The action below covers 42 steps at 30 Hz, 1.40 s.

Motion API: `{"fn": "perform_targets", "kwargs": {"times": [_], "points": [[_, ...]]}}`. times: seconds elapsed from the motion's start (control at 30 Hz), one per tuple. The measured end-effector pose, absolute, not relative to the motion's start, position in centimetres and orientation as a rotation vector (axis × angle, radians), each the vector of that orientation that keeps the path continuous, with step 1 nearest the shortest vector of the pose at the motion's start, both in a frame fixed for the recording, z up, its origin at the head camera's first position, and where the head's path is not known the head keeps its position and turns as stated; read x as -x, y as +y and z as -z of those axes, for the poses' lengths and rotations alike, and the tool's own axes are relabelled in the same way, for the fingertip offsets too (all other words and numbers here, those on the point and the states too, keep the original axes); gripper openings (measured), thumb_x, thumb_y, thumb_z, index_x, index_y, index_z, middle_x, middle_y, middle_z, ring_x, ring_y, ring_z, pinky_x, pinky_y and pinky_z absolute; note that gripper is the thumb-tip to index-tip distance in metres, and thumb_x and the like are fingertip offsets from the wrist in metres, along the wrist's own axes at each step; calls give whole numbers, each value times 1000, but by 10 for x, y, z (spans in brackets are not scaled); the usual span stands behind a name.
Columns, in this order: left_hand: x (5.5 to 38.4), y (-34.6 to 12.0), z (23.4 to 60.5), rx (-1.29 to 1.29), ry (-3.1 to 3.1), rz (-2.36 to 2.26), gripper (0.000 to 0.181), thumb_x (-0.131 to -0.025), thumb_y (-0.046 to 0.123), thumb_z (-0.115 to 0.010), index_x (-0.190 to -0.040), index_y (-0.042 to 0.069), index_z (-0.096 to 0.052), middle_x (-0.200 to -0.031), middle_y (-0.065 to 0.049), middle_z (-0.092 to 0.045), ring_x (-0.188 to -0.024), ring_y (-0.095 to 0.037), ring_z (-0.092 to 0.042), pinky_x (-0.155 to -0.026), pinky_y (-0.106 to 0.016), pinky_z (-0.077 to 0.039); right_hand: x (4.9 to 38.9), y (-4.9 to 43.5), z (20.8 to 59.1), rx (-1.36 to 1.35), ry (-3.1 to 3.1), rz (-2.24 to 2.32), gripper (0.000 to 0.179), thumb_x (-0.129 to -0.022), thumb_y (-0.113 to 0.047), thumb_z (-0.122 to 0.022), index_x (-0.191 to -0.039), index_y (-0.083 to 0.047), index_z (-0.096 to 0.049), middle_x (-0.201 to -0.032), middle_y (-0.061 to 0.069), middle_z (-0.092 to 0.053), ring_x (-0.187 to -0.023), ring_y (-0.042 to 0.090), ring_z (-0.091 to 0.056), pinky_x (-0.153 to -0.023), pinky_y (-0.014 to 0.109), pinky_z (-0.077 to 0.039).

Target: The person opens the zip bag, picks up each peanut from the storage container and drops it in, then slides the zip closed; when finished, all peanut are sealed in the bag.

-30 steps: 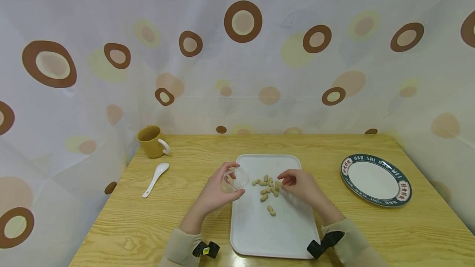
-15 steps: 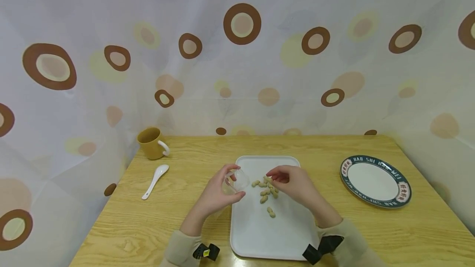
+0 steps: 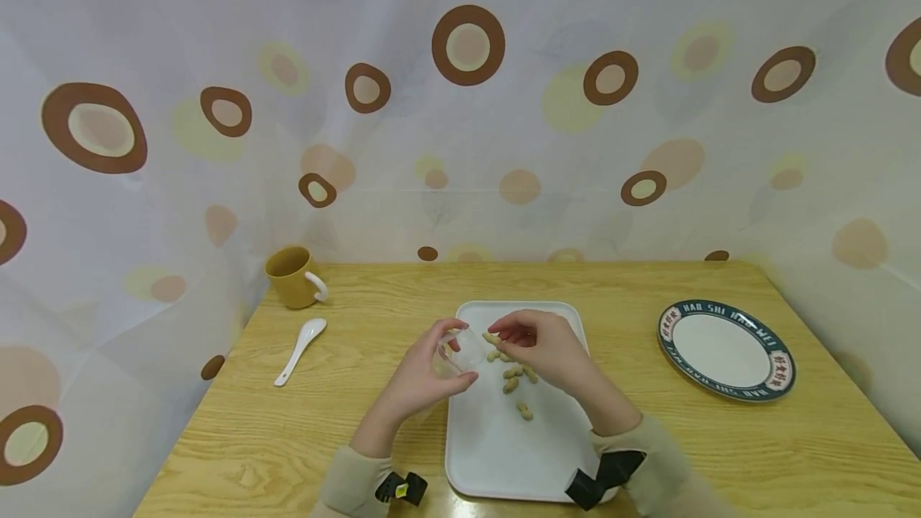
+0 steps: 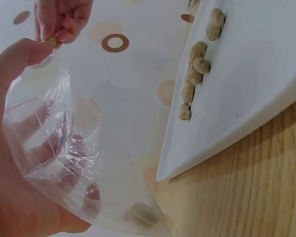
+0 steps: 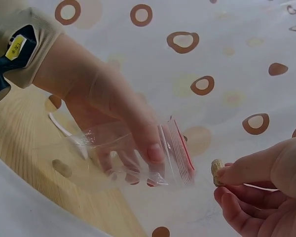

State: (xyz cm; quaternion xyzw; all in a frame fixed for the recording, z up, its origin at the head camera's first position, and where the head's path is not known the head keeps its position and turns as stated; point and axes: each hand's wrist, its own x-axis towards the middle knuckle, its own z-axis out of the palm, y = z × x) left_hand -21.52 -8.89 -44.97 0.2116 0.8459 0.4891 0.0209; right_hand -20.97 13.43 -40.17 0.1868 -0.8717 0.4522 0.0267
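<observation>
My left hand (image 3: 420, 374) holds a clear zip-lock bag (image 5: 103, 153) by its mouth, with the red-lined zip edge spread apart. Low in the bag lies a blurred peanut (image 4: 142, 215). Thumb and fingers of my right hand (image 3: 550, 350) pinch another peanut (image 5: 217, 173), just beside the bag's mouth and apart from it. Below both hands is a white tray (image 3: 518, 462). Several unshelled peanuts (image 3: 512, 384) lie in it, some partly hidden by the right hand in the head view.
A mustard mug (image 3: 293, 282) with a white handle stands at the back left of the wooden table (image 3: 237, 438). In front of it lies a white spoon (image 3: 301, 350). On the right is a plate (image 3: 725, 350) with a dark green patterned rim. A spotted curtain (image 3: 403, 142) hangs behind.
My right hand has come left from the peanuts on the tray to the bag's mouth, bringing a peanut between its fingers. The left hand and bag have stayed nearly still.
</observation>
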Motion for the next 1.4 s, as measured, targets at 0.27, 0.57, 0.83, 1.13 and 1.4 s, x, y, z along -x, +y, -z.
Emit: {"fn": "perform_targets", "kwargs": {"times": [0.27,0.57,0.83,1.13,1.4], "points": [[214,-89,450,-679,2626,-1507,64,-81,28,-80,-136,15,-50,-115,-13,-59,-107,-32,-54,-84,-41,-44,208,126,403,-642,-2689,-1416,16,-87,-6,-73,-103,-7,-74,-91,3,-71,-81,12,-65,-72,21,-53],[215,-88,449,-708,2613,-1511,62,-81,28,-80,-135,17,-51,-117,-11,-60,-110,-31,-55,-86,-44,-44,206,121,404,-702,-2665,-1411,16,-87,-6,-73,-103,-7,-73,-92,5,-72,-83,13,-66,-73,22,-54],[214,-88,449,-675,2631,-1500,63,-80,28,-80,-135,16,-50,-117,-12,-60,-110,-26,-55,-89,-47,-45,209,128,407,-624,-2683,-1382,19,-86,-3,-73,-105,-7,-73,-94,6,-73,-83,12,-66,-74,23,-55],[214,-90,448,-654,2648,-1510,64,-80,26,-81,-135,16,-50,-112,-6,-60,-106,-28,-56,-86,-42,-44,224,152,420,-436,-2755,-1338,18,-87,-3,-72,-105,-8,-73,-94,5,-72,-83,14,-65,-75,26,-55],[215,-92,451,-652,2653,-1520,64,-80,25,-81,-136,16,-50,-110,-7,-60,-101,-26,-56,-82,-41,-45,233,174,440,-365,-2827,-1317,18,-87,-1,-69,-105,-3,-72,-94,6,-71,-84,16,-65,-76,31,-55]]}}
